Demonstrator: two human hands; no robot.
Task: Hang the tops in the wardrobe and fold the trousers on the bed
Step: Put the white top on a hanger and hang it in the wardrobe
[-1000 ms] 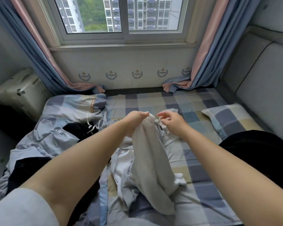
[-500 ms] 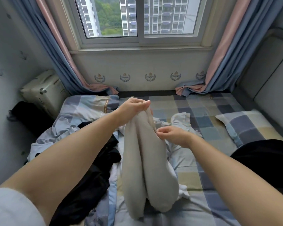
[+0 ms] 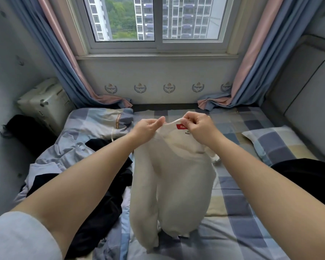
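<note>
Checked bed [image 3: 242,212] under far window [image 3: 156,19], curtains both sides; dark clothes [image 3: 105,199] heaped near-left. Cream top [image 3: 173,177] hangs centre above bed, L hand [image 3: 148,126] & R hand [image 3: 197,126] each pinching its upper edge, prob. the collar, by a red label [image 3: 182,126].

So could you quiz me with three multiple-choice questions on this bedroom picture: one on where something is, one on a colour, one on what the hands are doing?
1. Where does the checked pillow lie?
A. right side of the bed
B. on the windowsill
C. on the suitcase

2. What colour is the label inside the cream garment?
A. green
B. red
C. black

3. How is the garment held?
A. spread flat on the bed
B. left hand only
C. both hands pinch its top edge

Answers: 1 A, the pillow lies by the padded wall on the right. 2 B, a red tag shows at the top edge. 3 C, the left hand and right hand hold it up, hanging.
</note>
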